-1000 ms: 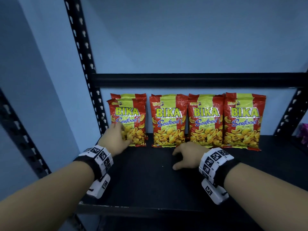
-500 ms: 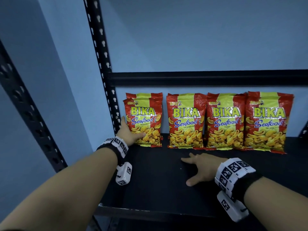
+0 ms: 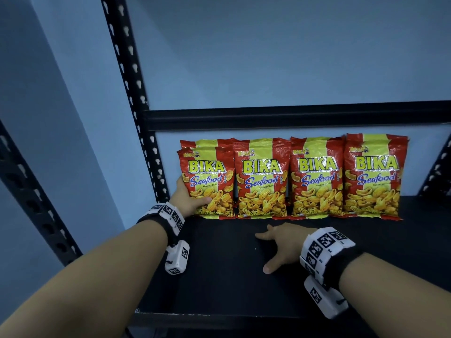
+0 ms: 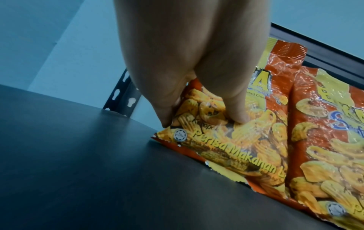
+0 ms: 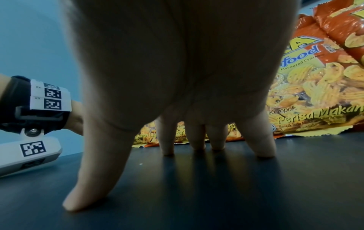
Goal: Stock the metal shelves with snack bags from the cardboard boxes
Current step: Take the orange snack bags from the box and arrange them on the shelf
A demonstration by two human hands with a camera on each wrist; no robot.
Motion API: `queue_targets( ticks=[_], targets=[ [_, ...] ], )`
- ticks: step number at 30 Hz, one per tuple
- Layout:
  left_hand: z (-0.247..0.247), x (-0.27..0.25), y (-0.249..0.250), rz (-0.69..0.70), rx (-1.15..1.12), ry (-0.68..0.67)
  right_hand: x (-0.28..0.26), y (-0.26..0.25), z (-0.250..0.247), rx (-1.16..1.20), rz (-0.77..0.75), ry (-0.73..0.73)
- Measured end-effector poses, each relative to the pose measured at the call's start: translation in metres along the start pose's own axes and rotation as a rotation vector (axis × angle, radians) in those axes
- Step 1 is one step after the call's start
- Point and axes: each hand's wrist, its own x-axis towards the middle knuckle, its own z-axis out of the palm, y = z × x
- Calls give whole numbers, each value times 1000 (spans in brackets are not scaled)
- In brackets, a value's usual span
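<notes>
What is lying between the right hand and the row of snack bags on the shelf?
Nothing. In the head view, only bare black shelf separates the right hand from the row of snack bags; the right wrist view shows its fingertips on the shelf before them.

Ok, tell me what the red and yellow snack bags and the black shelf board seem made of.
Red and yellow snack bags: probably thin plastic film, glossy; crinkles and glare, zigzag-cut ends.
Black shelf board: smooth, semi-matt; soft sheen in the wrist views. Painted metal or laminate, can't tell.
</notes>
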Motion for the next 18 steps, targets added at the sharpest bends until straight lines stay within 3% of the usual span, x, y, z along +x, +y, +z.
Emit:
queue_targets(
  ticks=[7, 10, 12, 14, 18],
  targets=[
    [-1, -7, 12, -59, 83, 40, -1, 2, 2, 20, -6, 10],
    [-3, -19, 28, -16, 273, 285, -2, 1, 1, 23, -8, 13],
    [-6, -29, 38, 122, 380, 407, -3, 0, 1, 23, -8, 18],
    [-9, -37, 46, 238, 444, 323, -6, -2, -1, 19, -15, 25],
    [-11, -53, 53, 212, 727, -96, -4, -13, -7, 23, -5, 126]
  ],
)
